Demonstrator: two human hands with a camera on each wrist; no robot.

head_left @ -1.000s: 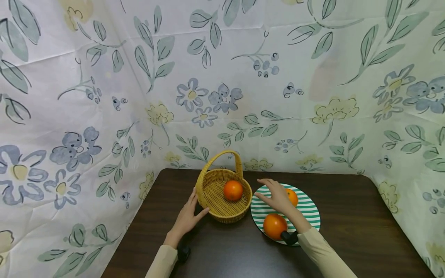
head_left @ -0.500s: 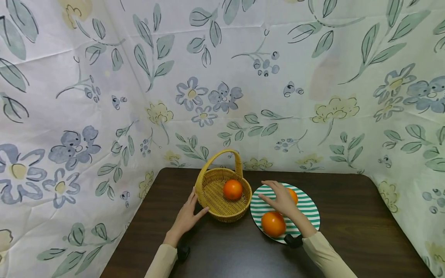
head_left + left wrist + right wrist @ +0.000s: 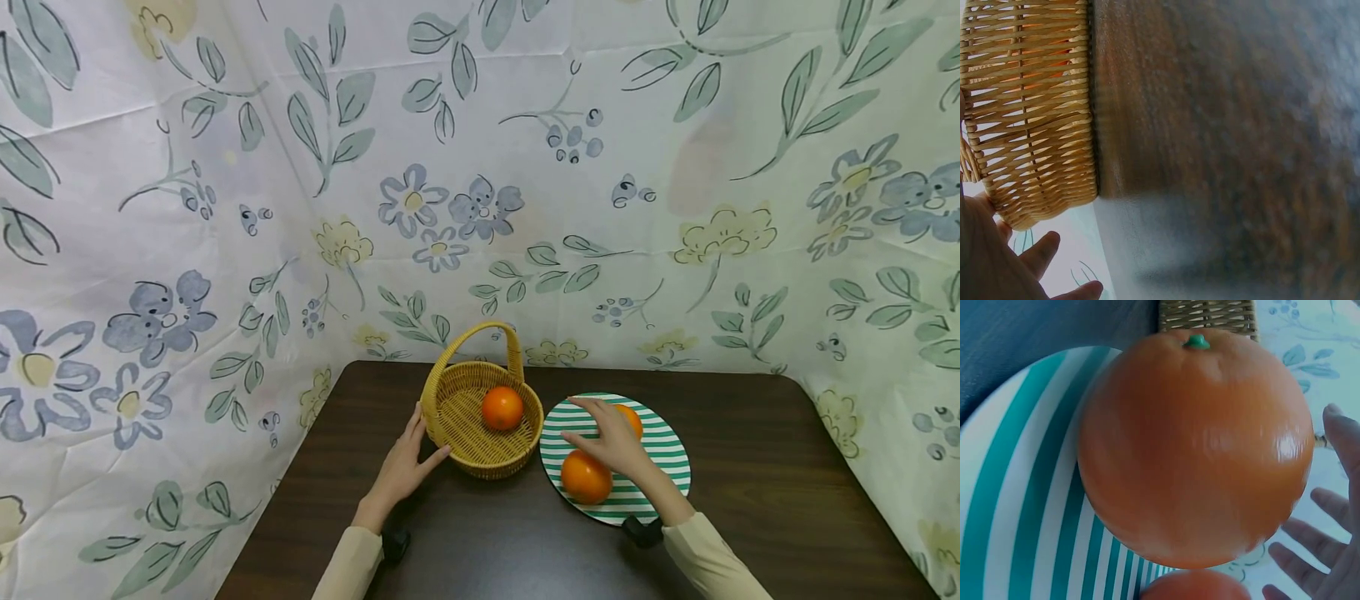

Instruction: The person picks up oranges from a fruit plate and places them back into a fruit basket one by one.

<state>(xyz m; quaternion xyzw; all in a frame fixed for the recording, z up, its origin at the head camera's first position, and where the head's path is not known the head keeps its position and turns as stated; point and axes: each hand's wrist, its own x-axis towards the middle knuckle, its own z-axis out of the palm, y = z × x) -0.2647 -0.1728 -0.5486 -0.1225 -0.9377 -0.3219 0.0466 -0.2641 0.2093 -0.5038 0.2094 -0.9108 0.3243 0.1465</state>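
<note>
A yellow wicker basket [image 3: 487,457] with an arched handle stands at the back of the table, an orange [image 3: 502,409] inside it. My left hand [image 3: 399,475] rests against its left side, fingers spread and extended; the weave [image 3: 1035,119] fills the upper left of the left wrist view. Over a green-and-white striped plate [image 3: 660,458] hovers my right hand [image 3: 618,442], fingers apart and holding nothing. Left of its wrist, on the plate, lies a large orange [image 3: 587,477] with a green stem nub [image 3: 1197,342]. Behind the hand, a second orange [image 3: 632,420] is partly hidden.
The dark wooden table [image 3: 765,467] runs to both sides of the plate and basket. A floral cloth [image 3: 637,167] hangs behind the table and along its left and right. Black camera mounts [image 3: 642,532] sit at my wrists.
My right hand has moved a little to the right and toward me. The large orange on the plate has shifted slightly left and away. My left hand has stayed at the basket.
</note>
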